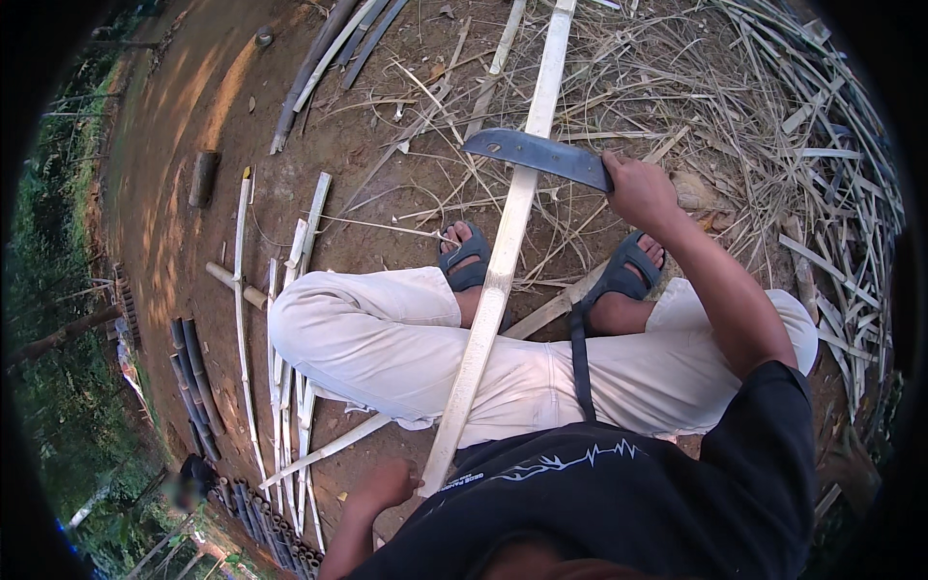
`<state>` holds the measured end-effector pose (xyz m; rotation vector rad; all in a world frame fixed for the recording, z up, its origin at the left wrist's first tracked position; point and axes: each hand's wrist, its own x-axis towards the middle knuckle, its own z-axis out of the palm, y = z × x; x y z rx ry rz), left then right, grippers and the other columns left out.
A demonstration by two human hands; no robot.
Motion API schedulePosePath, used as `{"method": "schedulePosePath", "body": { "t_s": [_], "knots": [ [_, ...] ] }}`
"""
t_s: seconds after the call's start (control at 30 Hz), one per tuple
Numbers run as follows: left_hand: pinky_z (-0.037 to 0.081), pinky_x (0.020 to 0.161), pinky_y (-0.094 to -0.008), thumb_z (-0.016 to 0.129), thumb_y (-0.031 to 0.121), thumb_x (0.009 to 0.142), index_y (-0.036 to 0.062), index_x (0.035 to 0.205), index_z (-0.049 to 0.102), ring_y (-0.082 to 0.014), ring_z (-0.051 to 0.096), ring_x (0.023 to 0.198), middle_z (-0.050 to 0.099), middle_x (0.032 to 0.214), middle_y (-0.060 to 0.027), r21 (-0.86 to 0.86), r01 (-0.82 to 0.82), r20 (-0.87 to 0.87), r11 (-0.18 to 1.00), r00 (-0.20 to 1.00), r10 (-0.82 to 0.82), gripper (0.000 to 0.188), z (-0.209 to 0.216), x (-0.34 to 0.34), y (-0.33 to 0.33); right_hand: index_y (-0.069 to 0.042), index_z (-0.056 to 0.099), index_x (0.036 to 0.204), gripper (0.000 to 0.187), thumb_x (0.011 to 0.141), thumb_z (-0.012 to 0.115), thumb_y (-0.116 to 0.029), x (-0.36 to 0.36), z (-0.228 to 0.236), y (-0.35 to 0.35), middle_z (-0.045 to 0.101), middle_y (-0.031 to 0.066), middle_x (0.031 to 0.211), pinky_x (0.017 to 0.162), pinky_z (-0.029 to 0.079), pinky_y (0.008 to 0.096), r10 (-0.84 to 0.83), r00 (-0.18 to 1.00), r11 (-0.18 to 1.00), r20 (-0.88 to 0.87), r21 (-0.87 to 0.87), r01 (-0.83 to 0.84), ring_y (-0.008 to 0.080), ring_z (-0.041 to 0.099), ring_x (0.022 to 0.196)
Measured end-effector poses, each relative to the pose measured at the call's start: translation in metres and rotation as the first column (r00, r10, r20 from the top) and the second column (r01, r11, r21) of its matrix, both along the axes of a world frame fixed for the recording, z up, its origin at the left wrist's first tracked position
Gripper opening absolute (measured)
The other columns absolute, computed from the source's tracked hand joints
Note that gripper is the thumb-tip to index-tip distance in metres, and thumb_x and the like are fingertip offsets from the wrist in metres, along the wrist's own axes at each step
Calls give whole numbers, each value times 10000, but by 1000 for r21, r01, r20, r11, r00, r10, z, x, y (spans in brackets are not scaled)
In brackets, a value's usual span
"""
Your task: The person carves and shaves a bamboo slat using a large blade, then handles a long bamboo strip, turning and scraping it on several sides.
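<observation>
A long pale bamboo strip [496, 290] runs from beside my left hip, across my lap and between my sandalled feet, out to the far edge. Its near end is gripped by my left hand [389, 482], whose fingers close at the strip's edge. My right hand [642, 192] is wrapped round the handle end of a machete [551, 158]; the handle itself is mostly hidden by the fingers. The broad dark blade lies across the strip beyond my feet, its tip pointing left. Whether the blade's edge bites into the strip, I cannot tell.
Several split bamboo strips [280, 387] lie left of my knee. Thin shavings [667, 87] cover the ground ahead and to the right, with more strips [851, 319] heaped at far right. Dark bamboo poles [198, 377] and a short log [203, 179] lie on the left.
</observation>
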<state>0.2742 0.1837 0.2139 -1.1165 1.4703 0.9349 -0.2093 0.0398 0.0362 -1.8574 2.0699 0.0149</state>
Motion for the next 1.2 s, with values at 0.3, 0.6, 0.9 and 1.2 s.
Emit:
{"method": "schedulePosePath", "body": {
  "t_s": [0.3, 0.6, 0.9, 1.2],
  "knots": [
    [521, 716, -315, 702, 305, 931, -72, 1071, 617, -182, 658, 819, 675, 792, -104, -321, -759, -773, 566, 555, 307, 411, -92, -135, -101, -6, 529, 1225, 463, 789, 638, -117, 65, 40, 46, 683, 197, 919, 695, 560, 464, 219, 966, 974, 135, 28, -225, 373, 692, 806],
    [465, 519, -259, 579, 271, 1016, 20, 1023, 543, -114, 569, 674, 543, 734, -31, 401, -820, -524, 409, 161, 836, 253, -136, -144, -98, -11, 523, 1215, 454, 783, 638, -92, 51, 29, 38, 681, 159, 956, 697, 562, 439, 267, 961, 962, 75, 30, -270, 339, 695, 867],
    [364, 443, -227, 541, 224, 1037, 32, 1076, 527, -65, 437, 578, 480, 755, 5, 342, -882, -522, 325, 109, 846, 197, -108, -153, -80, -18, 547, 1112, 294, 831, 589, -97, 40, 28, 31, 690, 173, 861, 674, 566, 451, 214, 977, 964, -13, -162, -213, 330, 708, 782],
    [458, 535, -266, 568, 321, 1022, -2, 976, 574, -87, 516, 563, 546, 674, -7, 160, -895, -598, 416, 247, 763, 327, -105, -139, -50, -10, 544, 1062, 230, 857, 578, -109, 45, 27, 41, 687, 172, 836, 628, 567, 452, 353, 935, 873, -39, -346, -344, 341, 708, 760]
  ]
}}
